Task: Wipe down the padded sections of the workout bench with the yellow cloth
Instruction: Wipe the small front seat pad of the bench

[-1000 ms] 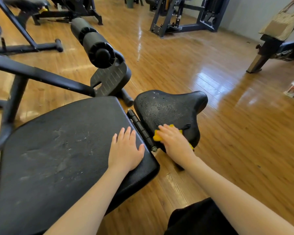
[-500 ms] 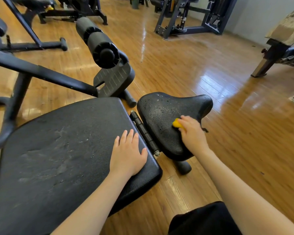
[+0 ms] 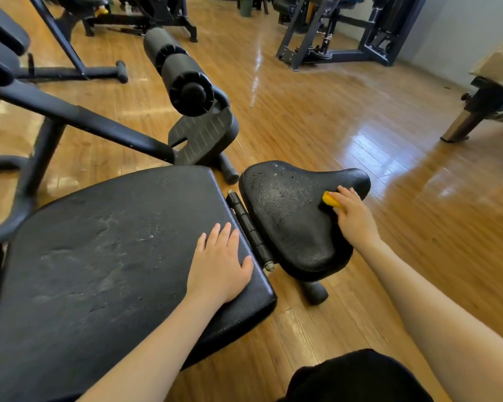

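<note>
Head view: a person's right hand presses a bunched yellow cloth onto the small seat pad of a black workout bench, near the pad's far right edge, fingers curled over the cloth so only a yellow corner shows; the left hand lies flat, fingers straight and together, grasping nothing, on the near right corner of the large back pad, just beside the hinge bar that separates the two pads; pale smears and specks mark both pads; beyond the back pad's far edge, a foam roller stands above a ribbed footplate on the bench frame; polished wooden floor surrounds the bench, with other dark gym machines along the far wall; a dark garment fills the lower edge.
</note>
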`<move>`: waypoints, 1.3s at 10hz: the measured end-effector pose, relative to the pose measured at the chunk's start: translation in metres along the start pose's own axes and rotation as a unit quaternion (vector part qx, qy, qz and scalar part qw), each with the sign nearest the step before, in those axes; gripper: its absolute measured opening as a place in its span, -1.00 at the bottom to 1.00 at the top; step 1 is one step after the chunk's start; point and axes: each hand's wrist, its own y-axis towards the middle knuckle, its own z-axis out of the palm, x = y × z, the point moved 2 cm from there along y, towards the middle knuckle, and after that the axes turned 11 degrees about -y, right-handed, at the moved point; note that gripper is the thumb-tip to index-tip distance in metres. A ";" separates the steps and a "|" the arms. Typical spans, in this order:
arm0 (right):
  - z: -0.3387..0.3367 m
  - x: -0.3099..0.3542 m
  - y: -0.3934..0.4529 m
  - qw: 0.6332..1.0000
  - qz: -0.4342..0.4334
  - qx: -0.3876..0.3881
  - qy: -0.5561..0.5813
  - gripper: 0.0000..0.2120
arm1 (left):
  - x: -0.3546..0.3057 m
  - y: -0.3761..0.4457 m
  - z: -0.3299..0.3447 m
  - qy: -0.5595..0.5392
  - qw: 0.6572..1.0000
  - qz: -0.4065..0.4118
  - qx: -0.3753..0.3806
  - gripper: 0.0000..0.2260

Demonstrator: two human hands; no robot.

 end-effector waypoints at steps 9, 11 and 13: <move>0.025 0.080 -0.026 0.922 -0.349 0.069 -0.155 -0.64 | 0.000 0.002 0.002 -0.003 1.000 -0.008 -0.007 -0.42; 0.027 0.072 -0.044 0.915 -0.374 0.046 -0.142 -0.61 | 0.001 0.001 0.002 0.000 1.000 -0.006 -0.001 -0.42; 0.023 0.062 -0.029 0.929 -0.358 0.024 -0.094 -0.69 | 0.001 0.001 0.001 0.005 1.000 -0.007 0.003 -0.41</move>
